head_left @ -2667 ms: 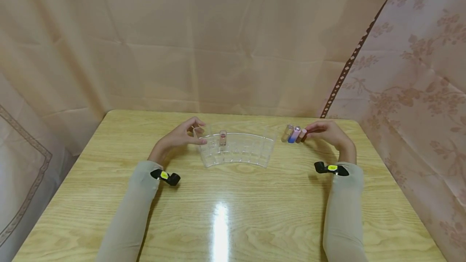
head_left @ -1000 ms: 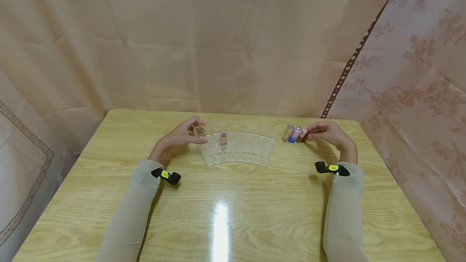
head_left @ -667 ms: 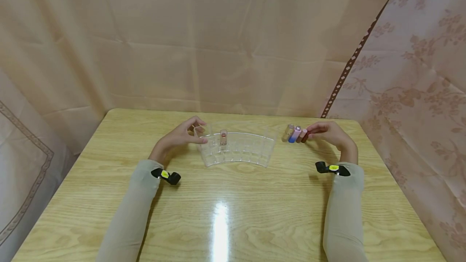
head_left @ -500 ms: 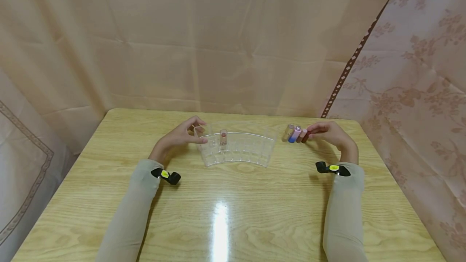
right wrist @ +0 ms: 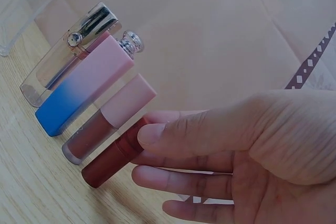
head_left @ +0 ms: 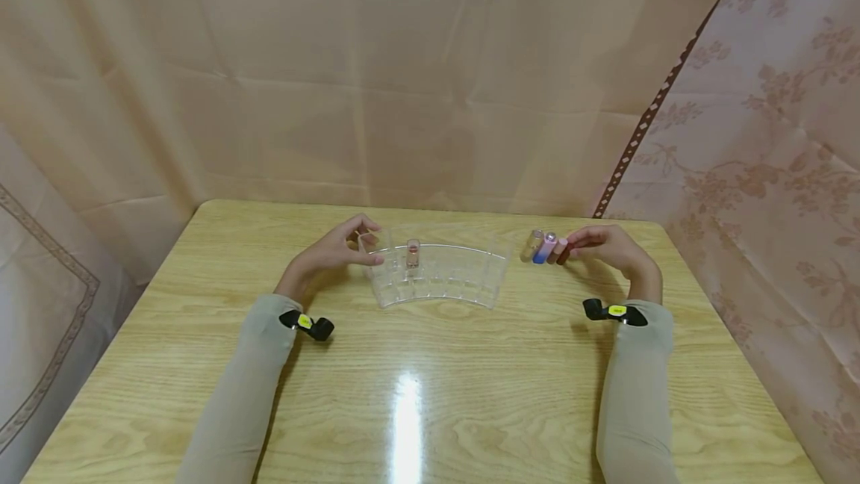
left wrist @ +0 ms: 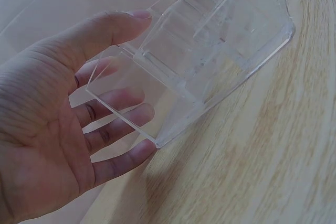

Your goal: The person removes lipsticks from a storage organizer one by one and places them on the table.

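Pinched, right hand (head_left: 613, 249): dark-red lipstick tube (right wrist: 112, 160), likely light, stiff, best held mid-barrel; left hand (head_left: 332, 246) gripped clear organiser (head_left: 457, 275), nine o'clock.

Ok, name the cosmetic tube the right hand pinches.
The dark red cylinder; the pink-capped cylinder, pink-and-blue square tube and clear, shiny-capped tube beside it aren't gripped.

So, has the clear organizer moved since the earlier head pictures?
No, not visibly: judged against the wooden table and its far edge, the clear organizer sits in the same place, with the left hand holding one end.
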`<state>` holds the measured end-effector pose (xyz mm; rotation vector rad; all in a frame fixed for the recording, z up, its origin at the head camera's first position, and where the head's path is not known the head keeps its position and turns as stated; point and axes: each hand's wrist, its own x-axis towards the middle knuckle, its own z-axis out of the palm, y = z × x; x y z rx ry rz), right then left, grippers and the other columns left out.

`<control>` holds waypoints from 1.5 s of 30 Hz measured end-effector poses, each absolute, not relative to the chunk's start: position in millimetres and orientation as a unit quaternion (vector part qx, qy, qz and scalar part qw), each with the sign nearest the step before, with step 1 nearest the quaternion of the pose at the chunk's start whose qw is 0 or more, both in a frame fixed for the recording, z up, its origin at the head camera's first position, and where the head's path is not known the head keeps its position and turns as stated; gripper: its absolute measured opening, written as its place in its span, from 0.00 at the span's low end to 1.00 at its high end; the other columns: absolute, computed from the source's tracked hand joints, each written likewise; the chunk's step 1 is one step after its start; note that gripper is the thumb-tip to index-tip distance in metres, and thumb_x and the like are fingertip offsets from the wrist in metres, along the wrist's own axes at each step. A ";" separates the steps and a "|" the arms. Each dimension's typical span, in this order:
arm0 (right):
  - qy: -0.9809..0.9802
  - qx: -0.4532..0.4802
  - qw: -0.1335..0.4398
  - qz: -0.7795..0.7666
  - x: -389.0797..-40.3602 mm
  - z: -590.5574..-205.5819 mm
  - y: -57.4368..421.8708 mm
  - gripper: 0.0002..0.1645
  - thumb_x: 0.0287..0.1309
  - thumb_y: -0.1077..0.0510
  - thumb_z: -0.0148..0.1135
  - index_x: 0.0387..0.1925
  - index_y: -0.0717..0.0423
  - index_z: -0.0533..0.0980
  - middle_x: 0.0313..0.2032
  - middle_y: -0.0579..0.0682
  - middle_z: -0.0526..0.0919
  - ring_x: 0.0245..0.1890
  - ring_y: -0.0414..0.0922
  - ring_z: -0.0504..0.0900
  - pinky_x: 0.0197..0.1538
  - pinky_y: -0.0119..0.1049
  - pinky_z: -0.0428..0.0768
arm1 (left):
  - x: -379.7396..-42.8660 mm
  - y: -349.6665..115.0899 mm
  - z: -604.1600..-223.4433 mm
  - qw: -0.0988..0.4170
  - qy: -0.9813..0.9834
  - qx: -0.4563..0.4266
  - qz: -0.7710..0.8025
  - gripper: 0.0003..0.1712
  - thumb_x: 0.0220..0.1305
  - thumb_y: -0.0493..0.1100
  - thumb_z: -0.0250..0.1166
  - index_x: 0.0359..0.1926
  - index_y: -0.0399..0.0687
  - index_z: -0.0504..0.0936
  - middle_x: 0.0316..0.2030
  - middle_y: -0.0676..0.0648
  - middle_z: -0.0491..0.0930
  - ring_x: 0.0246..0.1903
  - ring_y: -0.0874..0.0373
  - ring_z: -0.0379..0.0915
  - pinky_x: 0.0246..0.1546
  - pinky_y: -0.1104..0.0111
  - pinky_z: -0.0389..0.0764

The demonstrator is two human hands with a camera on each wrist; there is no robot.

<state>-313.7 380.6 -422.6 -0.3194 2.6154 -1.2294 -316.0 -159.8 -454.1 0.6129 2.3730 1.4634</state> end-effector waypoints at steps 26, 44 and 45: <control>0.894 -0.121 0.126 -0.413 -312.8 -423.2 382.1 0.24 0.67 0.57 0.66 0.59 0.68 0.77 0.49 0.60 0.87 0.42 0.29 0.83 0.49 0.21 0.77 | -315.3 -159.4 -454.7 0.144 0.819 0.213 0.513 0.31 0.59 0.43 0.76 0.61 0.45 0.73 0.55 0.36 0.75 0.52 0.43 0.70 0.52 0.58 0.69; 0.892 -0.112 0.132 -0.418 -313.1 -423.1 384.7 0.25 0.67 0.55 0.67 0.59 0.66 0.77 0.50 0.62 0.87 0.42 0.29 0.83 0.49 0.22 0.78 | -316.1 -159.3 -456.6 0.140 0.821 0.216 0.510 0.31 0.59 0.42 0.76 0.61 0.46 0.73 0.56 0.38 0.75 0.54 0.45 0.70 0.53 0.58 0.69; 0.892 -0.115 0.131 -0.417 -313.0 -423.1 384.5 0.25 0.67 0.55 0.66 0.59 0.67 0.77 0.50 0.61 0.87 0.42 0.29 0.83 0.49 0.22 0.78 | -316.2 -159.4 -456.5 0.140 0.821 0.217 0.510 0.31 0.60 0.42 0.76 0.61 0.46 0.73 0.56 0.38 0.75 0.54 0.45 0.70 0.53 0.58 0.69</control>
